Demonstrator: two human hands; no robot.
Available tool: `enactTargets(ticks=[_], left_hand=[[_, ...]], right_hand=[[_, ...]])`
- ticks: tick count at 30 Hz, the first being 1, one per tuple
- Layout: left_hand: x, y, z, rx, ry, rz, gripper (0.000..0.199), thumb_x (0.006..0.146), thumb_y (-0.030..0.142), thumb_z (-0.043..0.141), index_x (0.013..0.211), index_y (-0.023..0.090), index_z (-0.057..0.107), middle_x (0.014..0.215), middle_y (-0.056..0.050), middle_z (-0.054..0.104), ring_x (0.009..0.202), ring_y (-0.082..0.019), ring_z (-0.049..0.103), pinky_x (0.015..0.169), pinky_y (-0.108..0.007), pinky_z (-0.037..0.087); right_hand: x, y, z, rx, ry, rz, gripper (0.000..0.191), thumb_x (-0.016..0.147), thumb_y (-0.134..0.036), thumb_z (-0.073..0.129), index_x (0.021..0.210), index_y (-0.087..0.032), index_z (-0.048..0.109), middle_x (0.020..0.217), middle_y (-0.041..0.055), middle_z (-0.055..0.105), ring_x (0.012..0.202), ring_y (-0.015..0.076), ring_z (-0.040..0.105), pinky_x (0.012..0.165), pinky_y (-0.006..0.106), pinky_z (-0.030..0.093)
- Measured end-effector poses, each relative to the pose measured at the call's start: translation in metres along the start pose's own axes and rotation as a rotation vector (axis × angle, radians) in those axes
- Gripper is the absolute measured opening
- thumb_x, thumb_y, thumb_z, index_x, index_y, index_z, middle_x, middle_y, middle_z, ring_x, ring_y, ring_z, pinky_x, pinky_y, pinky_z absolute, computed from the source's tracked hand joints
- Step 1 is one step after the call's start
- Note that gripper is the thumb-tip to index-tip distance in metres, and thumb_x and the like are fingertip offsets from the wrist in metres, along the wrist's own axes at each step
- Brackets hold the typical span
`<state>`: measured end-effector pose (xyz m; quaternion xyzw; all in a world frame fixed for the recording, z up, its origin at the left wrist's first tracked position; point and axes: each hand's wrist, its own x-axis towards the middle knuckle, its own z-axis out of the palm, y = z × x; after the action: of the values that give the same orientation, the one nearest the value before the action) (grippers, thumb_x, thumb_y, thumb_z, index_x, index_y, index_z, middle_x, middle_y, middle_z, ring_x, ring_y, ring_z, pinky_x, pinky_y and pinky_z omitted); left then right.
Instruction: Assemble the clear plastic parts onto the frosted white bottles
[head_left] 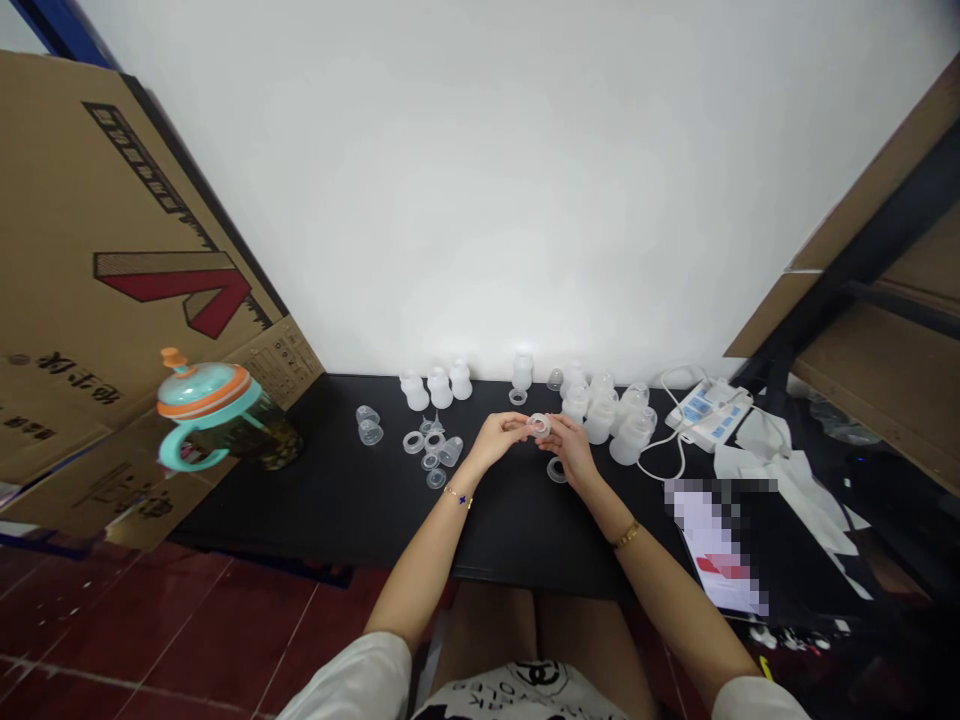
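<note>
Above the middle of the black table, my left hand (499,438) and my right hand (571,448) pinch a translucent baby-bottle collar ring (538,425) from either side. Whether a teat sits inside it, I cannot tell. Below my right hand lies another ring (556,470), partly covered by the fingers. Left of my left hand are loose rings (413,442), clear teats (436,424) and a clear dome cap (451,451). A white bottle (523,371) stands beyond my hands, with a ring (518,397) in front of it.
Several capped bottles (632,437) cluster at the right, near a white power strip (706,412) and its cable. Three open bottles (439,387) stand left of centre, near stacked clear caps (369,427). A large handled jug (225,415) and cardboard box (112,300) flank the left; a tablet-like screen (720,550) lies right.
</note>
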<state>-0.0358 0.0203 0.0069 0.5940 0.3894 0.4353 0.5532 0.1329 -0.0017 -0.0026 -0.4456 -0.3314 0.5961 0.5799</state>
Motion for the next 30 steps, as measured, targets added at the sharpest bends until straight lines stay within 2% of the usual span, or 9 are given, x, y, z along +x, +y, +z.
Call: enactTargets(ticks=[5, 12, 18, 30], left_hand=[[0.0002, 0.0003, 0.0014, -0.028, 0.048, 0.010, 0.039, 0.072, 0.045, 0.082, 0.092, 0.013, 0.077, 0.074, -0.006, 0.074, 0.063, -0.015, 0.064, 0.066, -0.027, 0.049], [0.0024, -0.0008, -0.0025, -0.006, 0.178, 0.009, 0.033, 0.074, 0.044, 0.078, 0.086, 0.014, 0.073, 0.071, -0.005, 0.072, 0.061, -0.015, 0.064, 0.063, -0.026, 0.047], [0.0022, -0.0012, -0.0015, 0.042, 0.196, 0.028, 0.030, 0.077, 0.042, 0.074, 0.089, 0.015, 0.072, 0.073, -0.004, 0.073, 0.062, -0.016, 0.066, 0.064, -0.026, 0.048], [-0.0001, 0.0024, -0.0004, 0.049, 0.172, 0.035, 0.023, 0.077, 0.029, 0.071, 0.094, 0.015, 0.074, 0.076, -0.005, 0.075, 0.064, -0.015, 0.067, 0.065, -0.026, 0.050]], right_hand=[[-0.0011, 0.0004, 0.0022, -0.041, -0.013, -0.016, 0.030, 0.078, -0.045, 0.077, 0.093, -0.019, 0.070, 0.074, 0.0032, 0.075, 0.056, 0.0149, 0.070, 0.051, 0.022, 0.056], [0.0003, 0.0004, 0.0040, -0.133, 0.008, -0.103, 0.048, 0.078, -0.055, 0.073, 0.113, -0.022, 0.064, 0.083, 0.0039, 0.076, 0.056, 0.0162, 0.070, 0.047, 0.023, 0.052], [-0.0022, 0.0033, 0.0045, -0.245, -0.043, -0.221, 0.051, 0.075, -0.059, 0.075, 0.110, -0.022, 0.069, 0.089, 0.0047, 0.075, 0.060, 0.0160, 0.069, 0.049, 0.024, 0.051], [-0.0071, 0.0042, 0.0071, -0.326, -0.071, -0.301, 0.044, 0.078, -0.057, 0.074, 0.107, -0.024, 0.070, 0.097, 0.0057, 0.077, 0.063, 0.0154, 0.068, 0.050, 0.024, 0.051]])
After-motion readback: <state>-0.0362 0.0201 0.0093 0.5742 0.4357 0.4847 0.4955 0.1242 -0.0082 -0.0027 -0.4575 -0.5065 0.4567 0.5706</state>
